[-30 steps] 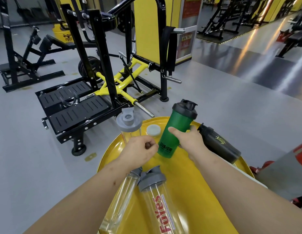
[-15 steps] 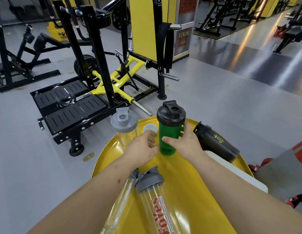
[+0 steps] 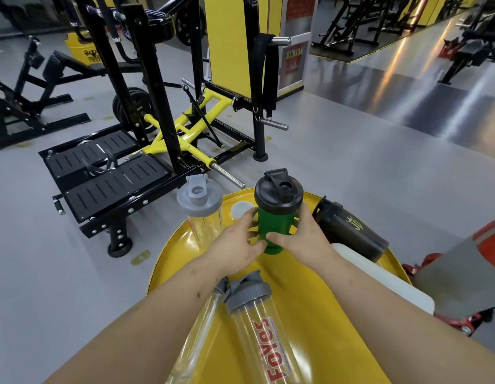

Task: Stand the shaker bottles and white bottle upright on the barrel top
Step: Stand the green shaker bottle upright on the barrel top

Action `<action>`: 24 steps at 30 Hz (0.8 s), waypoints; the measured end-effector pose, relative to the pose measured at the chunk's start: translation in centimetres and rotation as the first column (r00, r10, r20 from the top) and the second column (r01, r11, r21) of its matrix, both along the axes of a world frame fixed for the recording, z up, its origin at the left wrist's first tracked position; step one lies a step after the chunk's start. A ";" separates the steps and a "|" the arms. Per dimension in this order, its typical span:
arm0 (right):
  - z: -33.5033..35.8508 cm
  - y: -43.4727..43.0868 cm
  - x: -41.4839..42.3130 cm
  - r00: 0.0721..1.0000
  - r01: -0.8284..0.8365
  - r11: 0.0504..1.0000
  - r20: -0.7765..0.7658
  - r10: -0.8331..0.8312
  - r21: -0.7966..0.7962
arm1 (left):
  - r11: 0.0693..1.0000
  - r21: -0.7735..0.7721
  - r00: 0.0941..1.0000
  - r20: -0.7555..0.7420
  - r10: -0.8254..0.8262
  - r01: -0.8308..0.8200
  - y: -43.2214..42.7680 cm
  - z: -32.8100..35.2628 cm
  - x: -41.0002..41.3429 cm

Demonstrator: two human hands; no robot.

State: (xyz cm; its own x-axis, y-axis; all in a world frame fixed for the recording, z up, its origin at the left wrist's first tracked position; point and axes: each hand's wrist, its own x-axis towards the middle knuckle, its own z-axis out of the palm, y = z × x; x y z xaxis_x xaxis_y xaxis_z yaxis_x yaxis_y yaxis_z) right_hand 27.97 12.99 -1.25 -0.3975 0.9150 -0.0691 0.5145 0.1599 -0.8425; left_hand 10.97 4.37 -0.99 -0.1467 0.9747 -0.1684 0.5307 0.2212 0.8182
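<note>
So the green shaker bottle (image 3: 271,231) with the black flip-top lid is standing upright near the far side of the yellow barrel top (image 3: 318,314), and both hands are on it. The right hand (image 3: 304,236) is wrapped around its right side, thumb across the front. The left hand (image 3: 238,245) has its fingers against the left side of the bottle, more of a loose steadying touch than a full grab.

Just left of that, a clear shaker with a grey lid (image 3: 200,209) is already upright near the barrel's far left rim. Between the two there's a small white round cap (image 3: 240,210) set into the barrel top.

Right of the green one, a black shaker (image 3: 348,231) is lying on its side, lid pointing toward the green bottle. Next to it, closer to the camera, the white bottle (image 3: 379,281) is lying down along the right edge too.

Nearest the camera, two clear bottles are still flat: one with red lettering and a grey lid (image 3: 263,325), and a slimmer clear one (image 3: 202,328) just left of it, partly under the left forearm.

Behind the barrel it's grey gym floor and a black and yellow weight machine (image 3: 146,128).
</note>
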 end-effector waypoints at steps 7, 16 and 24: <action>-0.3 -0.3 -0.2 0.999 0.018 1.000 0.047 -0.018 0.009 | 1.000 -0.004 0.999 -0.024 -0.023 0.023 0.0 0.0 -0.4; -0.1 -0.9 -0.6 0.996 0.042 0.999 0.081 -0.044 0.025 | 1.000 -0.003 0.999 -0.028 -0.029 0.029 0.1 -0.2 -0.9; 0.3 -1.2 -0.7 0.994 0.047 0.999 0.102 -0.049 0.015 | 1.000 -0.003 0.996 -0.086 -0.023 0.023 -0.2 0.1 -0.9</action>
